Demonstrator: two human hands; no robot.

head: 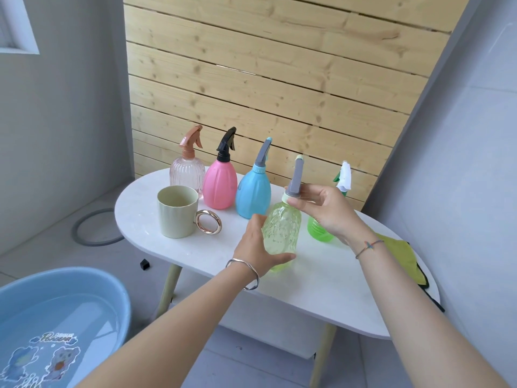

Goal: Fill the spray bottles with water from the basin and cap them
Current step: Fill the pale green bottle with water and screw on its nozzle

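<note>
A clear yellow-green spray bottle [282, 233] stands on the white oval table [212, 256]. My left hand [256, 245] grips its body from the left. My right hand [324, 210] pinches its grey spray cap [295, 182] at the neck. Behind stand a clear pink bottle [187, 170], a solid pink bottle with a black head [220, 187], a blue bottle with a grey head [253, 193], and a bright green bottle with a white head [319, 231], partly hidden by my right hand. A blue basin [56, 326] holding water sits on the floor at lower left.
A pale green mug [177, 211] with a gold ring handle stands at the table's left. A yellow cloth [402, 259] lies near the right end. A wooden slat wall rises behind the table. A grey ring [92, 226] and a small black piece [144, 264] lie on the floor.
</note>
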